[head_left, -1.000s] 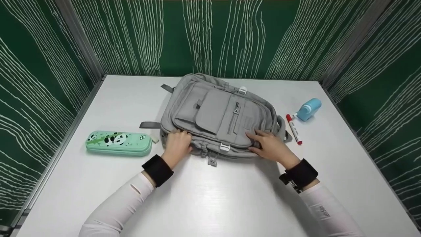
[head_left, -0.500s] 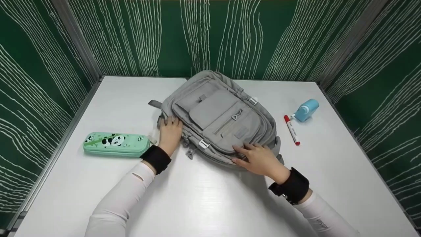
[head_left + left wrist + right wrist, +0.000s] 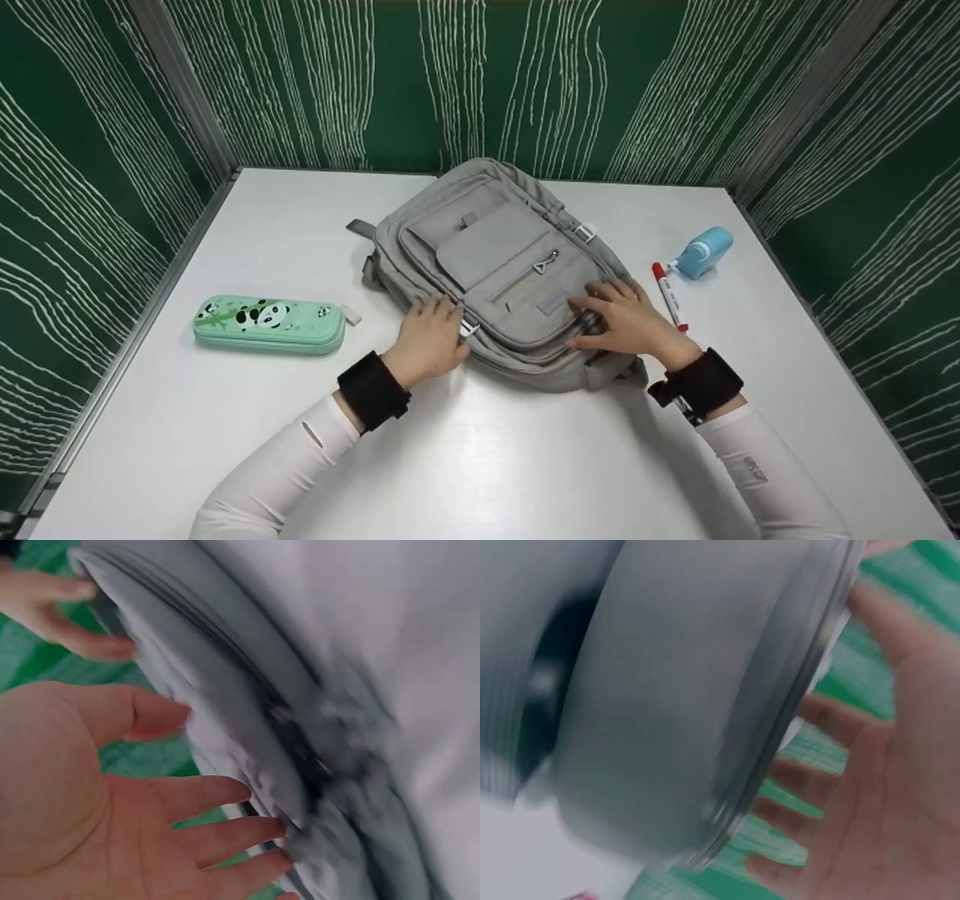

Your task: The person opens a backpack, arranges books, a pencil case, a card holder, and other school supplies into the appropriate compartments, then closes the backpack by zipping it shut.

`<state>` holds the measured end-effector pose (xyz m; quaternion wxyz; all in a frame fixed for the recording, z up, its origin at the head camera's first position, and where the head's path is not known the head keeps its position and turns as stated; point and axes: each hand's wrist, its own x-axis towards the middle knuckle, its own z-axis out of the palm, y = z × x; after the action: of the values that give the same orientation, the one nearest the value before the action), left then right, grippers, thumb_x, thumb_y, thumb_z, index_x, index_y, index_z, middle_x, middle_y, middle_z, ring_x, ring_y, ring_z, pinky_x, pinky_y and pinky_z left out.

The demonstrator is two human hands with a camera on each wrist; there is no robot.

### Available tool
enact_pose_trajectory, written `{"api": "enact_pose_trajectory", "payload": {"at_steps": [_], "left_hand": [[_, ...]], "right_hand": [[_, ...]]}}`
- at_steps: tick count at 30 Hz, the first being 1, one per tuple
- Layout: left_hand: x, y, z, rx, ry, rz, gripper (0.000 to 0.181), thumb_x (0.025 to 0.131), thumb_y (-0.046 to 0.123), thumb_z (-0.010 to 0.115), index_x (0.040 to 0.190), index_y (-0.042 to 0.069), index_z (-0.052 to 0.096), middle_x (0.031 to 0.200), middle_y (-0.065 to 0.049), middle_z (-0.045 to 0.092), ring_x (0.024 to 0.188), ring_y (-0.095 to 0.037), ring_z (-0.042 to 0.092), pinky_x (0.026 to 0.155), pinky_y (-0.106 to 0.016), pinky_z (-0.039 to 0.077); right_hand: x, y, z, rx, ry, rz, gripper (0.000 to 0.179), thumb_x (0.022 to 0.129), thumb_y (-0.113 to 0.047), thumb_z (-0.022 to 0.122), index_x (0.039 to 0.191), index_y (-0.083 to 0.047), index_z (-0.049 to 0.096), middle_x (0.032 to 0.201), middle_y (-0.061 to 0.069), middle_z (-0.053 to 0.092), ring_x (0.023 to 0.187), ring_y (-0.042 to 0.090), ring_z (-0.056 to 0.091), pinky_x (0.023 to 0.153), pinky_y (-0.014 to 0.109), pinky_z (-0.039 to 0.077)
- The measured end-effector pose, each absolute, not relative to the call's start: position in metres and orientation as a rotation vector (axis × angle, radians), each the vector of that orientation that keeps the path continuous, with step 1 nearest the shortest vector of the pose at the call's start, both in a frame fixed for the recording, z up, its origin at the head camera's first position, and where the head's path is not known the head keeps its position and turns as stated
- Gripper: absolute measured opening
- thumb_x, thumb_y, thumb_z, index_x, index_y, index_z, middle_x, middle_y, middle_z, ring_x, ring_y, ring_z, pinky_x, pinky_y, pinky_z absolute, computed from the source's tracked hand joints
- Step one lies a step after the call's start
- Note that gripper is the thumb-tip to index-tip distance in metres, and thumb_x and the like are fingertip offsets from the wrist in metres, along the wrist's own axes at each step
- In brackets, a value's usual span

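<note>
head view: grey backpack [image 3: 495, 247] lies front-up and angled on the white table [image 3: 480, 472], center of frame. left hand [image 3: 429, 341] at its lower left edge, fingers loosely bent over the side and partly covering a white buckle [image 3: 469, 328]. right hand [image 3: 630, 322] at its lower right, fingers spread along the edge, hiding that corner.

around it: green pencil case [image 3: 270, 325] with panda print at left of frame, pale small block [image 3: 350, 316] just beside its right end. right of frame: red-capped marker [image 3: 670, 295], lower end just past the right wrist, so it's the nearest loose thing to that arm. blue bottle [image 3: 705, 253] tipped over near the cap end, can't tell if they touch. green walls [image 3: 405, 90] with white lines behind.

left wrist view: left hand lower left, palm showing, fingers extended, tips at the bag's zipped edge. right hand blurred, upper left.

right wrist view: bag blurred over the left half. right hand at right, fingers apart and extended, tips by the rim.

count: 1 backpack, 1 pencil case, 1 block, 1 marker, 1 bottle, 2 hands, 2 black wristbands [image 3: 373, 391], 2 white buckles visible.
</note>
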<state>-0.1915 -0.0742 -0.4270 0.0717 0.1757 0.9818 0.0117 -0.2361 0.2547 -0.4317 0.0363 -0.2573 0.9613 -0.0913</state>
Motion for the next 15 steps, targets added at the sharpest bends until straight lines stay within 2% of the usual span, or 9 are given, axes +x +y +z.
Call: {"api": "enact_pose_trajectory", "payload": {"at_steps": [2, 4, 10, 15], "left_hand": [[-0.185, -0.063, -0.427, 0.541, 2.960, 0.026, 0.084, 0.101, 0.064, 0.046, 0.155, 0.001, 0.040, 0.160, -0.022, 0.044, 0.150, -0.039, 0.041, 0.126, -0.054, 0.032], [-0.181, -0.054, -0.430, 0.522, 2.981, -0.010, 0.096, 0.096, 0.076, 0.042, 0.155, 0.001, 0.040, 0.159, -0.022, 0.045, 0.148, -0.038, 0.043, 0.125, -0.054, 0.033], [-0.178, -0.039, -0.444, 0.433, 3.055, -0.132, 0.110, 0.087, 0.089, 0.038, 0.155, 0.003, 0.042, 0.154, -0.022, 0.052, 0.142, -0.038, 0.051, 0.121, -0.052, 0.038], [-0.188, -0.038, -0.448, 0.380, 3.100, -0.096, 0.116, 0.082, 0.093, 0.038, 0.156, 0.004, 0.040, 0.152, -0.022, 0.054, 0.141, -0.039, 0.052, 0.121, -0.054, 0.038]], "right_hand": [[-0.251, 0.266, -0.433, -0.742, 2.917, -0.295, 0.081, 0.084, -0.059, 0.076, 0.149, -0.017, 0.054, 0.162, 0.027, 0.036, 0.152, 0.057, 0.024, 0.118, 0.082, 0.014], [-0.262, 0.274, -0.435, -0.711, 2.898, -0.314, 0.085, 0.082, -0.059, 0.077, 0.152, -0.018, 0.051, 0.165, 0.028, 0.030, 0.153, 0.059, 0.019, 0.117, 0.083, 0.012], [-0.275, 0.284, -0.448, -0.668, 2.841, -0.446, 0.093, 0.082, -0.054, 0.080, 0.156, -0.012, 0.043, 0.166, 0.034, 0.020, 0.150, 0.065, 0.014, 0.118, 0.079, 0.021], [-0.269, 0.277, -0.449, -0.649, 2.891, -0.431, 0.094, 0.082, -0.055, 0.080, 0.155, -0.010, 0.044, 0.164, 0.035, 0.026, 0.147, 0.065, 0.022, 0.116, 0.076, 0.030]]}}
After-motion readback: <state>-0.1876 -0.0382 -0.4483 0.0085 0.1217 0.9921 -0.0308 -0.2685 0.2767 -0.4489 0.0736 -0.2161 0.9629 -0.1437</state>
